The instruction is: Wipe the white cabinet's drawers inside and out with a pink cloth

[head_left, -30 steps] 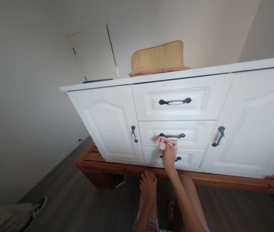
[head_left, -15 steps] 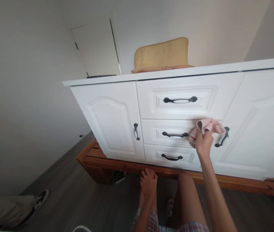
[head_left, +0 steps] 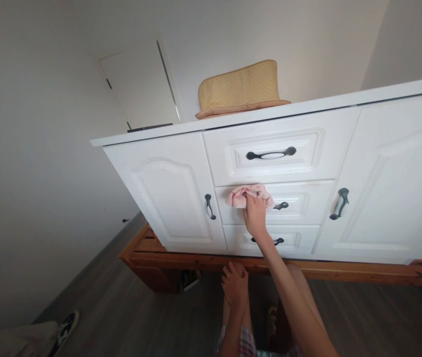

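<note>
My right hand (head_left: 256,214) is closed on a bunched pink cloth (head_left: 238,197) and presses it against the middle drawer (head_left: 303,208) of a white cabinet. The cloth covers the left part of that drawer's dark handle (head_left: 282,206); its right end shows. Above is the top drawer with its own handle (head_left: 271,154), and my forearm partly hides the bottom drawer's handle (head_left: 278,242). Resting on my left knee is my left hand (head_left: 235,285), its fingers bent slightly over the kneecap and holding nothing.
A yellow dotted item (head_left: 238,89) with a tan base stands on the cabinet top (head_left: 318,102). Cabinet doors flank the drawers, each with a handle (head_left: 340,203). Below runs a wooden bench (head_left: 203,260). Another person's shoe (head_left: 65,331) is on the floor at lower left.
My right hand has moved the cloth left across the middle drawer, from its right edge to its left part. My left hand stays on the knee. The view has shifted slightly.
</note>
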Demonstrator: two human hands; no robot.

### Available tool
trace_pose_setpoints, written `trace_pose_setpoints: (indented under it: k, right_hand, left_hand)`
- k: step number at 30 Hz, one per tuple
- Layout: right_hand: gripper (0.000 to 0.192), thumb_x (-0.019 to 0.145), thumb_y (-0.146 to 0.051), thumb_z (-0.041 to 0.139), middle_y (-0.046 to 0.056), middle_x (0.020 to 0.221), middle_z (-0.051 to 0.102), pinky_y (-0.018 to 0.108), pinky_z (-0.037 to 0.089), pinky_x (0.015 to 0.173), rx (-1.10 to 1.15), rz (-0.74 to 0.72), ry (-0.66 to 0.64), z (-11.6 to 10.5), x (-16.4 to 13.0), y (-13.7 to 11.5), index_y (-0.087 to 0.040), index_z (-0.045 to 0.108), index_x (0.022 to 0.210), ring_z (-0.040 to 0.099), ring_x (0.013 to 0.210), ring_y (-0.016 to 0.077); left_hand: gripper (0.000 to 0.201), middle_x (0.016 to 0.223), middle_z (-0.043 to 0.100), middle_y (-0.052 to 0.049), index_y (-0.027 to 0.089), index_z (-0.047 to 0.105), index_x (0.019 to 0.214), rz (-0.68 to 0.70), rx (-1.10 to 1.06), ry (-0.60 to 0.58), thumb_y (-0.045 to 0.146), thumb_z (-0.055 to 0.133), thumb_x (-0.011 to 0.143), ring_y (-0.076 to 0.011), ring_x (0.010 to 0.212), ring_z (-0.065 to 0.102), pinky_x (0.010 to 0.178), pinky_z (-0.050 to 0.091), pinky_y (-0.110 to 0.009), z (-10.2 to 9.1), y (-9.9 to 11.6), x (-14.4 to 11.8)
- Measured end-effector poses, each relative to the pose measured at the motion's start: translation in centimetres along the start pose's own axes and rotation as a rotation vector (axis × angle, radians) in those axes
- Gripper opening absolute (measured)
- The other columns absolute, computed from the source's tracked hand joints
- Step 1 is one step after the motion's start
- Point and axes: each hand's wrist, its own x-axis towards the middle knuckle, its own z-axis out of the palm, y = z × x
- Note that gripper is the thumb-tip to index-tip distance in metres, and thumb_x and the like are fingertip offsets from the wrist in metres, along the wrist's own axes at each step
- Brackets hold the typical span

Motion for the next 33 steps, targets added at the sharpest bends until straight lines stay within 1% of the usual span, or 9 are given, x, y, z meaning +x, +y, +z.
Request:
trace_pose_setpoints:
  k: [6, 11, 13, 16, 19, 23, 26, 29, 33]
  right_hand:
    - [0.047, 0.097, -0.008, 0.048, 0.019, 0.133, 0.069, 0.047, 0.039, 0.101, -0.025, -0.105, -0.157, 1.0, 0.5, -0.8, -0.015, 0.069, 0.139, 0.054, 0.12, 0.035]
    - [0.036, 0.106, -0.014, 0.048, 0.018, 0.125, 0.071, 0.043, 0.043, 0.099, -0.058, -0.273, -0.299, 4.4, -1.9, -1.9, -0.014, 0.07, 0.135, 0.056, 0.113, 0.0309]
    - [0.036, 0.105, -0.012, 0.049, 0.018, 0.125, 0.072, 0.042, 0.045, 0.097, -0.08, -0.271, -0.292, 5.4, -4.1, -0.9, -0.012, 0.07, 0.134, 0.057, 0.111, 0.0296]
    - [0.036, 0.098, -0.006, 0.05, 0.022, 0.123, 0.072, 0.045, 0.046, 0.094, -0.104, -0.206, -0.256, 5.3, -7.6, 2.6, -0.008, 0.072, 0.126, 0.057, 0.109, 0.0317]
    - [0.043, 0.09, -0.005, 0.048, 0.026, 0.124, 0.071, 0.053, 0.047, 0.096, -0.06, -0.057, -0.161, 3.5, -9.8, 7.3, -0.007, 0.072, 0.126, 0.058, 0.112, 0.0357]
    - [0.043, 0.089, -0.023, 0.051, 0.024, 0.129, 0.071, 0.06, 0.047, 0.11, 0.249, 0.268, 0.11, -0.1, -10.7, 12.5, -0.01, 0.071, 0.125, 0.061, 0.126, 0.0378]
    - [0.051, 0.091, -0.048, 0.061, 0.018, 0.121, 0.075, 0.056, 0.053, 0.109, 0.504, 0.615, 0.247, -2.8, -11.9, 14.3, -0.012, 0.07, 0.125, 0.067, 0.121, 0.0352]
    - [0.069, 0.078, -0.066, 0.08, 0.013, 0.122, 0.077, 0.044, 0.06, 0.104, 0.892, 1.015, 0.387, -5.8, -15.0, 14.9, -0.016, 0.071, 0.125, 0.072, 0.117, 0.0302]
    - [0.077, 0.069, -0.066, 0.091, 0.015, 0.126, 0.079, 0.047, 0.063, 0.105, 1.109, 1.259, 0.43, -10.0, -21.8, 16.2, -0.017, 0.073, 0.124, 0.073, 0.125, 0.0339]
  left_hand:
    - [0.054, 0.13, 0.068, -0.018, 0.013, 0.061, 0.147, 0.005, -0.021, -0.002, 0.047, 0.056, 0.105, -0.031, 0.1, 0.074, 0.082, 0.055, -0.04, 0.1, 0.0, -0.1]
    - [0.054, 0.128, 0.068, -0.018, 0.014, 0.059, 0.147, 0.013, -0.034, 0.0, 0.049, 0.054, 0.106, -0.0292, 0.099, 0.074, 0.079, 0.054, -0.037, 0.1, -0.3, -0.1]
    - [0.053, 0.126, 0.069, -0.017, 0.014, 0.06, 0.146, 0.022, -0.041, 0.0, 0.049, 0.054, 0.106, -0.0285, 0.099, 0.074, 0.08, 0.054, -0.036, 0.0, -0.5, -0.1]
    - [0.052, 0.127, 0.069, -0.017, 0.014, 0.062, 0.144, 0.023, -0.054, -0.005, 0.048, 0.056, 0.106, -0.0287, 0.098, 0.074, 0.08, 0.055, -0.037, -0.1, -0.7, 0.0]
    - [0.052, 0.128, 0.069, -0.017, 0.014, 0.062, 0.145, 0.009, -0.066, -0.014, 0.048, 0.057, 0.105, -0.0293, 0.099, 0.074, 0.08, 0.055, -0.037, -0.1, -0.7, 0.1]
    - [0.054, 0.128, 0.067, -0.017, 0.016, 0.059, 0.148, -0.004, -0.091, -0.025, 0.049, 0.054, 0.106, -0.0299, 0.103, 0.073, 0.083, 0.055, -0.038, 0.0, -0.4, 0.1]
    - [0.054, 0.129, 0.067, -0.017, 0.015, 0.06, 0.147, -0.014, -0.119, -0.039, 0.048, 0.057, 0.104, -0.0312, 0.103, 0.073, 0.085, 0.055, -0.04, -0.1, -0.3, 0.1]
    - [0.052, 0.132, 0.068, -0.02, 0.012, 0.06, 0.147, -0.01, -0.173, -0.044, 0.043, 0.056, 0.105, -0.034, 0.104, 0.073, 0.087, 0.057, -0.044, -0.6, -0.4, 0.0]
    - [0.046, 0.158, 0.057, -0.02, 0.018, 0.058, 0.15, 0.11, -0.323, -0.015, 0.024, 0.05, 0.105, -0.0349, 0.129, 0.067, 0.106, 0.056, -0.051, -2.4, -0.4, -0.3]
